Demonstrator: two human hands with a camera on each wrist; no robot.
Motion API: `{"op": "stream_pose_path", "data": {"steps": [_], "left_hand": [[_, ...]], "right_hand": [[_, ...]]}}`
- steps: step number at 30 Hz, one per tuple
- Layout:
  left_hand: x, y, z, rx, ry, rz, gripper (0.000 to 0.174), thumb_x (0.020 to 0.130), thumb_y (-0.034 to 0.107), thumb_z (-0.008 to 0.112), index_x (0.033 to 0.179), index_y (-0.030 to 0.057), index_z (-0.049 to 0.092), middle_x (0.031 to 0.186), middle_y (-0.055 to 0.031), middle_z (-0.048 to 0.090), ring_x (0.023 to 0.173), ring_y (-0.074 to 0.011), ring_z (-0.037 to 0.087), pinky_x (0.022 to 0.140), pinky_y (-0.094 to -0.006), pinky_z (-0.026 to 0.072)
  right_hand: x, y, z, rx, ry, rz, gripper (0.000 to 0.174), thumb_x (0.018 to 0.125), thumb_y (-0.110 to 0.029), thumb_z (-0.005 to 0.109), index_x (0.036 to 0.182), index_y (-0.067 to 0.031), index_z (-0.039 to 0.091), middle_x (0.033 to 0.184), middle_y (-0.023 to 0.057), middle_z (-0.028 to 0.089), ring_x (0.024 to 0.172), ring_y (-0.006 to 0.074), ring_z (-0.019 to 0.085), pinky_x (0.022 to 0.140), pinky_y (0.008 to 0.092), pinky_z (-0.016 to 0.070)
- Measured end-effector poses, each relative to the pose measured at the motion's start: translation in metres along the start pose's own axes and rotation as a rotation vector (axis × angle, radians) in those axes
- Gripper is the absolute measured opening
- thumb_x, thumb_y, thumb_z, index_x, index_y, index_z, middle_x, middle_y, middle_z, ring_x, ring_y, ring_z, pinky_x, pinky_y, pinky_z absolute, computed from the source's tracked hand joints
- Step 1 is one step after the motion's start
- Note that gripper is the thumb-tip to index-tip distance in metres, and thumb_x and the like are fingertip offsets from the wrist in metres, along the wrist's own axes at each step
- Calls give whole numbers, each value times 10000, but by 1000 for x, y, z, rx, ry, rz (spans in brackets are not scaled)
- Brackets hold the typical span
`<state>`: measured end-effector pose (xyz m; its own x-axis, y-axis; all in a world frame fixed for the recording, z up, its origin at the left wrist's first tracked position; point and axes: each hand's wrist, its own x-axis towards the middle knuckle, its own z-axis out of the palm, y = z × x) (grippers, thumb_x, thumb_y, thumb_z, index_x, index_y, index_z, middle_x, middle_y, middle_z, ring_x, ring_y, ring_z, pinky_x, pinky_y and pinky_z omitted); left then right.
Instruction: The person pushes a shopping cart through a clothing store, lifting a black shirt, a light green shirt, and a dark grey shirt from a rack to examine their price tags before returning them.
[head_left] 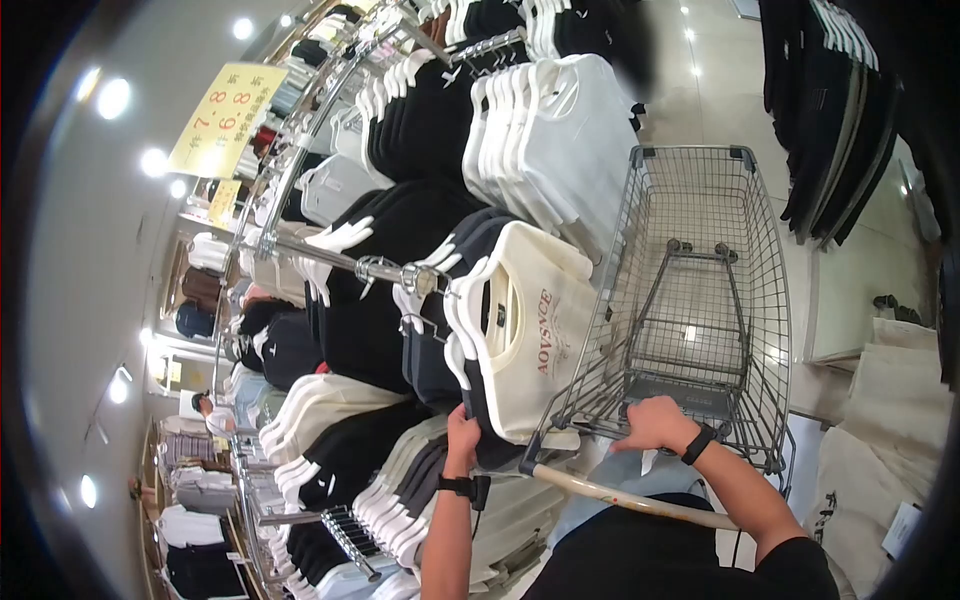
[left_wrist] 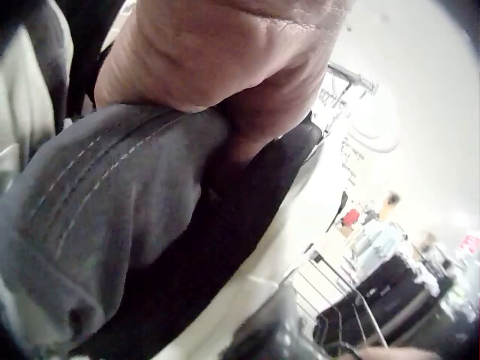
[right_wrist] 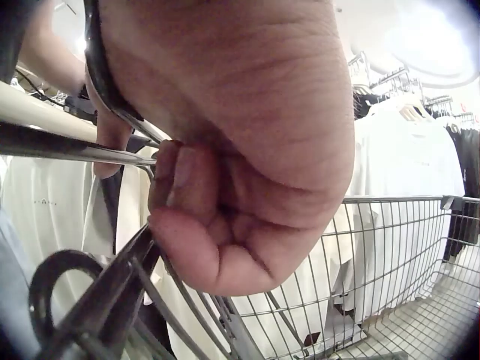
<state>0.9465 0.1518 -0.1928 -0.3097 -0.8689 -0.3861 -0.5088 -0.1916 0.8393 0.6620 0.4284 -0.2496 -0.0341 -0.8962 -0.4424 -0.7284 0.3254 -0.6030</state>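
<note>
A dark grey shirt [left_wrist: 142, 172] hangs on the rack beside me, just behind a cream shirt [head_left: 540, 340] with red lettering. My left hand [head_left: 462, 438] pinches the grey one at its edge, and in the left wrist view the stitched cloth bulges under my palm. Black cloth [left_wrist: 217, 247] lies against the fingers there. Over the near end of a wire shopping cart [head_left: 780, 300], my right hand [head_left: 655, 425] has its fingers curled at the metal bars [right_wrist: 90, 150]. From the right wrist view the fingertips fold toward the palm, right where the bars meet the hand.
Metal racks [head_left: 330, 260] with several rows of hung shirts run along my left. White shirts [head_left: 570, 130] hang past the cart's far left corner. Dark trousers [head_left: 830, 120] hang on the right, near light folded clothes [head_left: 890, 400]. A yellow sign [head_left: 225, 120] stands above the racks.
</note>
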Motion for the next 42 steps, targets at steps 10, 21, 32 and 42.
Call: {"op": "stream_pose_path", "data": {"steps": [10, 21, 32, 42], "left_hand": [[-150, -32, -18, -251, 215, -146, 328, 867, -91, 678, 1190, -34, 684, 1118, -122, 763, 977, -208, 737, 893, -358, 584], [-255, -74, -33, -517, 358, -268, 482, 689, -151, 549, 1140, -25, 661, 1096, -111, 745, 935, -220, 722, 851, -323, 578], [-279, -111, -45, -636, 322, -142, 406, 696, -151, 556, 1060, -15, 672, 983, -87, 729, 829, -191, 700, 751, -307, 564], [-354, -149, -69, -630, 97, -1, 247, 701, -115, 630, 918, -17, 699, 806, -23, 705, 726, -108, 653, 663, -257, 504]], "right_hand": [[3, 0, -7, -60, 8, 6, 852, 760, -813, 689, 902, 25, 754, 859, 229, 756, 855, 413, 744, 757, 491, 585], [8, -2, -12, -117, -46, 2, 864, 757, -841, 668, 841, 16, 734, 794, 218, 728, 789, 402, 729, 687, 473, 563], [-84, -58, -46, 17, 283, -34, 516, 909, -506, 761, 1086, -26, 697, 767, 99, 689, 756, 318, 671, 694, 442, 523], [-190, -188, 81, -29, 479, -378, 357, 920, -277, 767, 1155, -39, 643, 1223, 149, 655, 1178, 382, 607, 1031, 459, 481]]}}
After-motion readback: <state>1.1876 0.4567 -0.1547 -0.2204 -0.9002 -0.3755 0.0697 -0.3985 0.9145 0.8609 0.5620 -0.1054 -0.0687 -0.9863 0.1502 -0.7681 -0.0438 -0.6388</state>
